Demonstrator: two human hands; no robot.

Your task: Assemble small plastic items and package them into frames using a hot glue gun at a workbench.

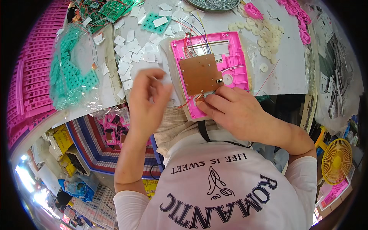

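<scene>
The brown board [200, 74] lies in the pink case [240, 71], upper middle of the frame. Your right hand [234, 109] bends its fingers at the board's low edge; go gently, don't squash wires [194, 98]. Your left hand [148, 99], loosely curled, is blurry. I can't tell what either hand grips.

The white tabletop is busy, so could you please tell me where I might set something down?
The barest patch of the tabletop lies at its right, between the cream discs and the plastic bag, with a thin red wire bordering it. Left of the pink casing it is crowded with white squares and teal pads.
</scene>
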